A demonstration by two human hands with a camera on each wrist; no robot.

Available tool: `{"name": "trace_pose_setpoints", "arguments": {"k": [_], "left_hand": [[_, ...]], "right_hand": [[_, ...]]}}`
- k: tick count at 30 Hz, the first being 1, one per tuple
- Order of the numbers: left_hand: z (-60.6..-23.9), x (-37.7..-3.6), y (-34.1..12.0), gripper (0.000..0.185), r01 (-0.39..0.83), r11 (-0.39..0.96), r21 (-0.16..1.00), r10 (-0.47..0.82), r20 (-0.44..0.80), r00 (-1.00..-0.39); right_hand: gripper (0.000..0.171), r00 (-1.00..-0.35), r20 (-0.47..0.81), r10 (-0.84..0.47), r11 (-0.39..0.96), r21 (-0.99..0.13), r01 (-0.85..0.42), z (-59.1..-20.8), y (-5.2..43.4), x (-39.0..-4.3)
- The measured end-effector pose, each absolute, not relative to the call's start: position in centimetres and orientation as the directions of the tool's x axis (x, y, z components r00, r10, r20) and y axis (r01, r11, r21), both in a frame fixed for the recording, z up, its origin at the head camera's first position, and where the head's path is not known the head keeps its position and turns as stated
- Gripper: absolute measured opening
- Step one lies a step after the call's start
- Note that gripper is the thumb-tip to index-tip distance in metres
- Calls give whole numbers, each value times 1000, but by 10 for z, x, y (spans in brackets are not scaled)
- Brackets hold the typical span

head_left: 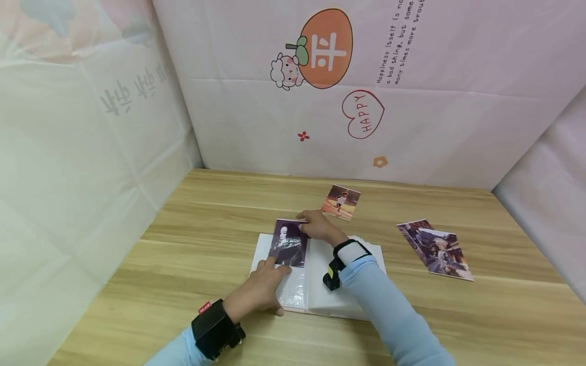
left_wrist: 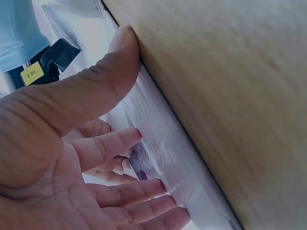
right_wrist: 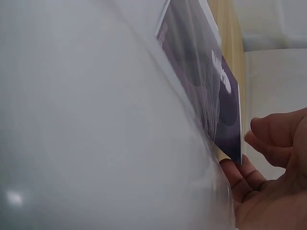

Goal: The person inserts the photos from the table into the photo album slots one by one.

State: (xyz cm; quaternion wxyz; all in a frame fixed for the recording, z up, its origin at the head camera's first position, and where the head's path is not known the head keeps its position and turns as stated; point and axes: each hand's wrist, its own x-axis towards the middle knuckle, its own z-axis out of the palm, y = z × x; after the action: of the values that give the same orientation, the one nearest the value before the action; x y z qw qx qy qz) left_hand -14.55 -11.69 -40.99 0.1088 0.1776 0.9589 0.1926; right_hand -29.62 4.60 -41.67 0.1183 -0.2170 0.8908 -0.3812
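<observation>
Rests the left hand (head_left: 262, 287), fingers apart, on an open album (head_left: 320, 304) at lower centre. Has two overlapping photos (head_left: 444, 251) at right on the bench (head_left: 206, 244). Holds a dark photo (head_left: 289, 246) partly inside the left page's clear sleeve (head_left: 293, 295), at centre. Touches its upper right corner with the right hand (head_left: 320, 227), fingers bent; cannot tell whether pinching. Shows a runner photo (head_left: 341, 202) just beyond.

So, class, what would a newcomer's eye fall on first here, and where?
Probably the big orange fruit drawing on the pale back cloth. Then the dark photo over the left half of the open album, left fingers at its lower end, right fingers at its upper right corner. Off to the right, two overlapping photos lie on the wooden table.
</observation>
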Motion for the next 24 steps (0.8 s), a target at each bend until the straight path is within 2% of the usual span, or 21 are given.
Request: {"name": "trace_pose_setpoints", "arguments": {"k": [4,24], "left_hand": [[-409,-145,-117,88,295,863,411,381,-144,-913],[-408,-144,-116,88,294,863,410,380,-145,-914]], "right_hand": [[30,-868,-36,-495,603,-733,-314,-418,45,-296],[24,-863,-87,-498,585,-768,-261,-416,39,-287]]}}
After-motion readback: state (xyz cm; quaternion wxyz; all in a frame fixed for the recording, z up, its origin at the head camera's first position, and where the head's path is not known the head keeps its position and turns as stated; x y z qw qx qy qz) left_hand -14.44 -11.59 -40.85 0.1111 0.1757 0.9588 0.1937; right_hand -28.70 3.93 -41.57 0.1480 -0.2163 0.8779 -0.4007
